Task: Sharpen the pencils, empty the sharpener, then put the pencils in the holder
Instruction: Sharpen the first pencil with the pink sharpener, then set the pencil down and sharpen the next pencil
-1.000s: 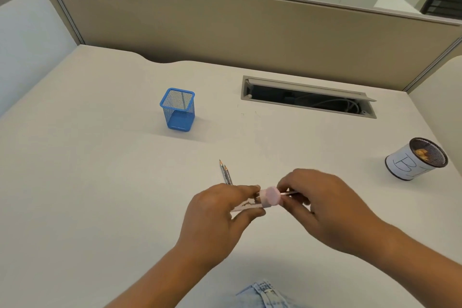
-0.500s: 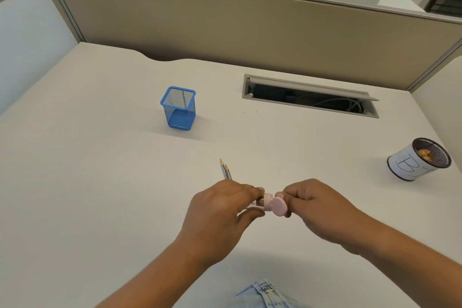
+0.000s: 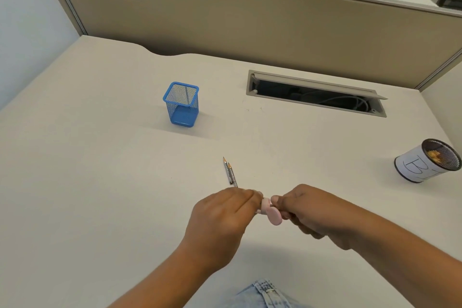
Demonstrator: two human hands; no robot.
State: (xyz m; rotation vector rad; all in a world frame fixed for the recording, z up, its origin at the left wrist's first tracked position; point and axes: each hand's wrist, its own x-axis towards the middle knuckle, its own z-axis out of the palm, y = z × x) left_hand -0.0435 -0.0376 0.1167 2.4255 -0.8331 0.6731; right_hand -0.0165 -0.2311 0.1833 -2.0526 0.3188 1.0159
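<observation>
The blue mesh holder point(image 3: 182, 105) stands upright, well left of the action. Nearer, two pencils point(image 3: 230, 172) lie side by side, long axes running away from the person, sharpened tips pointing at the far partition; their near ends vanish behind the left hand point(image 3: 222, 217). That hand's fingers are pinched together at the left end of the pink sharpener point(image 3: 270, 211), probably on a pencil, though the knuckles hide it. The sharpener lies crosswise above the beige desk point(image 3: 100, 157), and the right hand point(image 3: 307, 210) curls tightly round its right end. Farther right: a cable hatch point(image 3: 317, 94) and a paper-wrapped mesh bin point(image 3: 425, 165), cut by the frame edge.
</observation>
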